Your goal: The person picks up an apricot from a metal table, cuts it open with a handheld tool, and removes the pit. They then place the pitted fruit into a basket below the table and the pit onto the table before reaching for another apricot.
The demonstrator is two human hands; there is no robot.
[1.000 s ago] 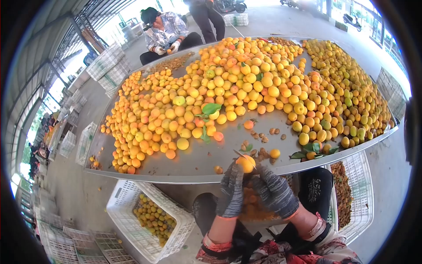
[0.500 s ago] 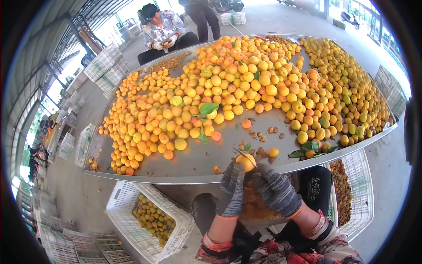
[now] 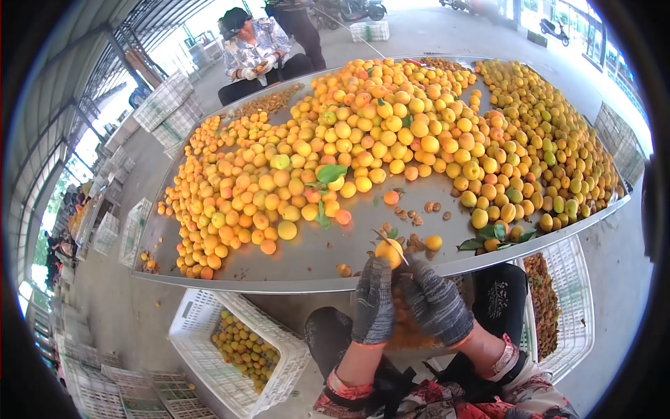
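Observation:
An orange-yellow apricot (image 3: 389,253) is pinched in the fingertips of my left hand (image 3: 373,297), which wears a dark grey knitted glove. My right hand (image 3: 436,302), gloved alike, is closed close beside it. From its fingers a thin, narrow tool (image 3: 399,253), perhaps a small blade, runs across the fruit; its exact kind is too small to make out. Both hands are at the near edge of the metal table (image 3: 307,262). Beyond them lie brown apricot stones (image 3: 417,242) and a loose apricot (image 3: 433,242).
A large heap of apricots (image 3: 370,133) covers much of the table, with greener fruit (image 3: 551,146) at the right. Below stand a white crate (image 3: 188,321) holding apricots and another crate (image 3: 583,314) with brown stones. Across the table sits a co-worker (image 3: 255,52).
The thin tool now lies lower across the apricot, its angle changed. My hands have shifted only slightly. Behind the co-worker, a standing person has moved left.

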